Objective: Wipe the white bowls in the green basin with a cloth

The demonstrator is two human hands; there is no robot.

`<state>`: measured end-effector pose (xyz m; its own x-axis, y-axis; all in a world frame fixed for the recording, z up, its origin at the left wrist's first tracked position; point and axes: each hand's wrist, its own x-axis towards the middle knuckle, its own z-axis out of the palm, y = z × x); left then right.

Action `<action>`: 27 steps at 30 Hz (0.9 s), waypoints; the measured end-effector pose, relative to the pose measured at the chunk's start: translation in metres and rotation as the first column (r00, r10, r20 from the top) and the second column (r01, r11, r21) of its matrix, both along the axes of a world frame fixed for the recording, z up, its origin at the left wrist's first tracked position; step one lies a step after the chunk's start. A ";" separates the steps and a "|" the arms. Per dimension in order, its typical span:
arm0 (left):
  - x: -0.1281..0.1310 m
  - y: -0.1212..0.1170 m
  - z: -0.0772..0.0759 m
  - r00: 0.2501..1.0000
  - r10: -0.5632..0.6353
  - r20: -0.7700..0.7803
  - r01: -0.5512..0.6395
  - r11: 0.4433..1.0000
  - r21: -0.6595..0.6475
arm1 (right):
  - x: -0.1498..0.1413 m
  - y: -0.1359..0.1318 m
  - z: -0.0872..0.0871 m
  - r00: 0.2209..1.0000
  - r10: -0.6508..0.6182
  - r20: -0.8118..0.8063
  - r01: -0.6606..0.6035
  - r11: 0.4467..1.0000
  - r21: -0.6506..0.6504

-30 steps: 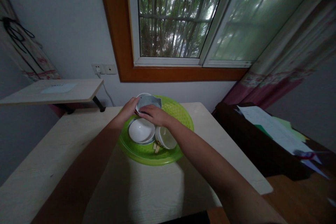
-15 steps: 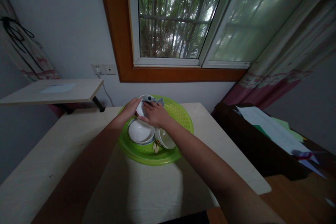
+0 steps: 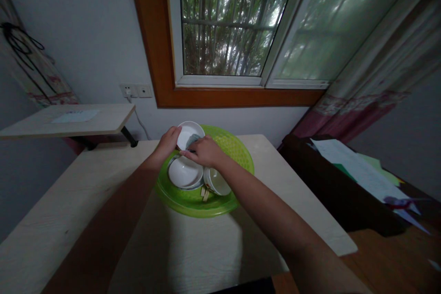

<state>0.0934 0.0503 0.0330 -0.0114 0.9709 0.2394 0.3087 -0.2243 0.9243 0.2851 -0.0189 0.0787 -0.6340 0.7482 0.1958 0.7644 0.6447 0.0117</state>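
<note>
A small white bowl [image 3: 186, 130] is tilted toward me above the far left part of a round green tray [image 3: 203, 212]. My left hand [image 3: 168, 141] grips its left rim. My right hand [image 3: 204, 150] is closed on a grey-blue cloth [image 3: 193, 139], which presses against the inside of the bowl near its lower right edge. Just below the hands, stacked white bowls [image 3: 184, 172] sit in the tray. To their right a patterned bowl [image 3: 218, 182] lies tipped on its side, with wooden chopsticks [image 3: 205, 193] beside it.
The tray stands on a pale wooden table [image 3: 203, 248]. At the left is a raised shelf [image 3: 103, 117] with a paper on it. A dark cabinet [image 3: 310, 183] with papers [image 3: 361, 170] stands to the right. The window [image 3: 237, 32] is behind the table.
My right hand has drawn the cloth down and toward me across the bowl, so more of its white inside shows. My left hand keeps its hold, shifted slightly.
</note>
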 end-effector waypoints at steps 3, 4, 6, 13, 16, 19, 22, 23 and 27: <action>-0.001 0.002 -0.001 0.998 0.015 -0.053 -0.013 0.999 0.042 | 0.004 0.003 0.000 0.987 0.135 -0.086 -0.140 0.988 -0.063; -0.001 0.003 -0.002 0.998 0.017 -0.059 -0.013 0.999 0.052 | 0.005 0.005 -0.001 0.978 0.173 -0.116 -0.183 0.981 -0.072; -0.001 0.005 -0.003 0.998 0.010 -0.062 -0.006 0.998 0.067 | 0.006 0.008 -0.004 0.954 0.244 -0.173 -0.260 0.963 -0.074; 0.003 0.005 -0.008 0.993 -0.118 0.021 0.117 0.992 0.051 | -0.003 0.010 -0.023 0.957 0.229 -0.176 -0.238 0.971 -0.030; 0.005 -0.001 -0.006 0.985 -0.164 0.049 0.164 0.986 0.014 | -0.005 0.009 -0.028 0.980 0.151 -0.129 -0.154 0.988 -0.007; 0.006 -0.004 -0.003 0.983 -0.169 0.076 0.169 0.986 0.007 | -0.005 0.009 -0.030 0.984 0.124 -0.127 -0.120 0.992 0.038; 0.004 -0.003 -0.002 0.988 -0.135 0.076 0.132 0.990 0.046 | -0.004 0.009 -0.024 0.979 0.126 -0.162 -0.109 0.988 0.107; 0.003 -0.003 -0.001 0.990 -0.123 0.069 0.120 0.991 0.058 | -0.003 0.009 -0.021 0.976 0.126 -0.178 -0.104 0.986 0.131; 0.003 -0.001 0.001 0.994 -0.093 0.059 0.089 0.994 0.057 | -0.001 0.005 -0.008 0.969 0.077 -0.236 -0.035 0.984 0.176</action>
